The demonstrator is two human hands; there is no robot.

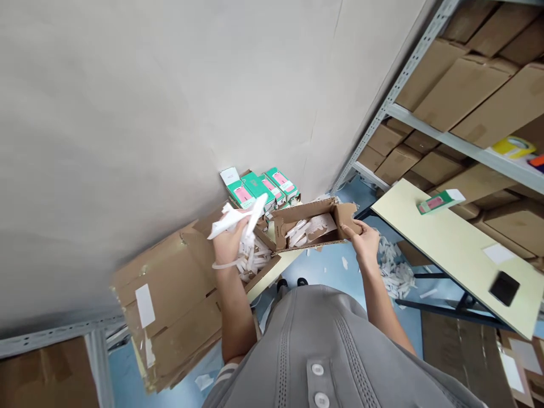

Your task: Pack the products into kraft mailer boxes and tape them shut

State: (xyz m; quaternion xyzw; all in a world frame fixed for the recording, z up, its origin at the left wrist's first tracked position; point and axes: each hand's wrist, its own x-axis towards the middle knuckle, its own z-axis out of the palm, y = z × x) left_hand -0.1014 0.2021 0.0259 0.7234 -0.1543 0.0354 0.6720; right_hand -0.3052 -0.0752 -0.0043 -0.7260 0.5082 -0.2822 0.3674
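Note:
My left hand [229, 243] is closed around a bunch of white strips [256, 215], which look like folded paper; the exact material is hard to tell. Just below it, an open carton [266, 263] holds many similar white pieces. My right hand [362, 241] grips the end flap of a small open cardboard box [283, 218], tilted toward me. Inside that box lie several white strips [298, 233] and a torn whitish patch on the cardboard. Behind both hands, against the wall, stand several green boxes [257, 186] with pink panels.
A stack of flattened cardboard [178, 283] lies at left. To the right is a cream table [463, 243] with a green box [440, 201] and a black phone [504, 288]. Shelves of cartons [467, 85] stand behind it. White scraps [393, 269] cover part of the blue floor.

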